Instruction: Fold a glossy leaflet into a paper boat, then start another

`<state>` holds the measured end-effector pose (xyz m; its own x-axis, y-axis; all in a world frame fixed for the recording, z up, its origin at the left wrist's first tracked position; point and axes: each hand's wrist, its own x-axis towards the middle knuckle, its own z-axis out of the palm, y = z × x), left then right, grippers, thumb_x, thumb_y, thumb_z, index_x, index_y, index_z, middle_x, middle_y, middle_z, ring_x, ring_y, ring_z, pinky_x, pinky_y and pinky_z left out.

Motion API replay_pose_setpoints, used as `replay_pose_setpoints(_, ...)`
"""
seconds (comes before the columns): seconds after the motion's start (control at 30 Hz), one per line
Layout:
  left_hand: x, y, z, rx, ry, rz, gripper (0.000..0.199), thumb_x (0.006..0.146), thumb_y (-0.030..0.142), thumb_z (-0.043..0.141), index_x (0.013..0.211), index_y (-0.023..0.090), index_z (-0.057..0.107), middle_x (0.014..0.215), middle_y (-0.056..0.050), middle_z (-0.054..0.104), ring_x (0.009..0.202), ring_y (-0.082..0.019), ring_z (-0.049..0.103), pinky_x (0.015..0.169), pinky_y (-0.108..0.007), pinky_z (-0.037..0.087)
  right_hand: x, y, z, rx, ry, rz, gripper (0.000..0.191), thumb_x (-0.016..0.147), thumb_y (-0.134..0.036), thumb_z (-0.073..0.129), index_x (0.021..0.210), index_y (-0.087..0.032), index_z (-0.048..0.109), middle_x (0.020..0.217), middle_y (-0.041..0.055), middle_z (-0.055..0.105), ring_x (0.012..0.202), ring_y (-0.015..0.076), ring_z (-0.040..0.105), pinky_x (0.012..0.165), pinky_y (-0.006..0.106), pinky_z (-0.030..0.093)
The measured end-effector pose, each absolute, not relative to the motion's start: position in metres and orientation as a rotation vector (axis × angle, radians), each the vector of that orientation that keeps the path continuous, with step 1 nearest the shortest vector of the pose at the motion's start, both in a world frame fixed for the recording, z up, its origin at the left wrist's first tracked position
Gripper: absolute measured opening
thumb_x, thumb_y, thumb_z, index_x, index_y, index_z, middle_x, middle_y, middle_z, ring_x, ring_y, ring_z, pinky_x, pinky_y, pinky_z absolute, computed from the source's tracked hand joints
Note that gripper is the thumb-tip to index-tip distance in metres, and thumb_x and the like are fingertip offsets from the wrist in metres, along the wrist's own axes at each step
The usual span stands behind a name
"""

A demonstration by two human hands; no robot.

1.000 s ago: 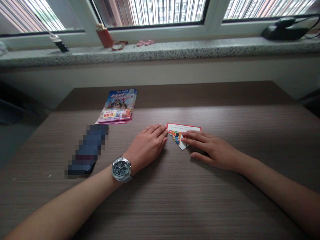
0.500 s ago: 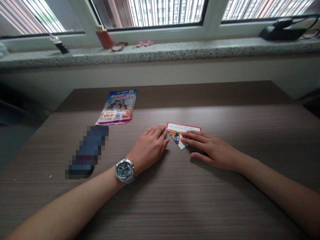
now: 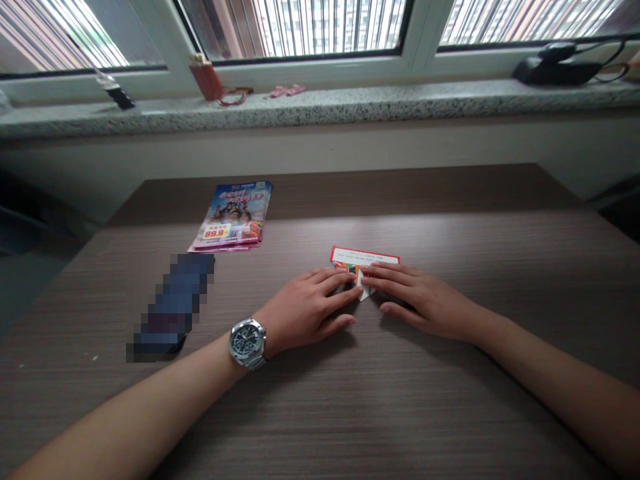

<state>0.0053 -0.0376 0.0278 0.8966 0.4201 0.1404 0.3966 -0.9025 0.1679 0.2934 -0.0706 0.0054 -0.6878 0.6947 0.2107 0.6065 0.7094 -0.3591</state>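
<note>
A small folded paper leaflet [image 3: 364, 256], white with a red border and a colourful printed part, lies on the table between my hands. Its near side comes to a point toward me. My left hand [image 3: 313, 303], with a steel watch [image 3: 247, 343] at the wrist, rests its outstretched fingertips on the left part of the paper. From the other side, my right hand [image 3: 423, 298] lies with extended fingers over the paper's right part. Both hands press from above, and their fingers cover much of the printed area.
A stack of colourful flyers [image 3: 235, 217] lies at the back left of the wooden table [image 3: 450, 400]. Nearer me is a dark, pixelated flat object [image 3: 173, 303]. The stone windowsill [image 3: 350, 107] carries a red case [image 3: 207, 79] and a black device [image 3: 557, 67].
My left hand has moved right from the leaflet's left corner onto its printed part, its fingers now spread. My right hand stays in place. The view has shifted slightly.
</note>
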Motion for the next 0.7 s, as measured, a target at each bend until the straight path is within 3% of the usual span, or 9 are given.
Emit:
replay_pose_setpoints(0.33, 0.0072, -0.0404, 0.0294, 2.93, 0.602, 0.223, 0.051, 0.105, 0.051, 0.045, 0.15, 0.027, 0.049, 0.155, -0.008, 0.05, 0.134, -0.029, 0.052, 0.113, -0.048, 0.041, 0.2949, -0.0687, 0.0019, -0.976, -2.358, 0.498, 0.033, 0.104, -0.022, 0.049, 0.134, -0.026, 0.063, 0.142, 0.0096, 0.064, 0.131, 0.0229, 0.061, 0.11, 0.042, 0.051)
replay_pose_setpoints(0.53, 0.0083, -0.0422, 0.0267, 2.937, 0.593, 0.174, 0.056, 0.105, 0.054, 0.043, 0.155, 0.028, 0.042, 0.159, -0.007, 0.045, 0.138, -0.031, 0.049, 0.116, -0.051, 0.036, 0.2906, -0.0657, -0.001, -1.05, -2.267, 0.443, 0.024, 0.102, -0.022, 0.053, 0.121, -0.026, 0.068, 0.128, 0.0089, 0.07, 0.119, 0.0234, 0.066, 0.103, 0.043, 0.055)
replay_pose_setpoints(0.7, 0.0091, -0.0436, 0.0274, 2.955, 0.574, 0.194, 0.053, 0.105, 0.054, 0.043, 0.151, 0.029, 0.047, 0.156, -0.008, 0.049, 0.134, -0.031, 0.05, 0.114, -0.05, 0.036, 0.2849, -0.0653, 0.0004, -1.15, -2.194, 0.286, 0.021, 0.098, -0.025, 0.061, 0.117, -0.026, 0.069, 0.119, 0.0104, 0.071, 0.109, 0.0268, 0.066, 0.094, 0.047, 0.056)
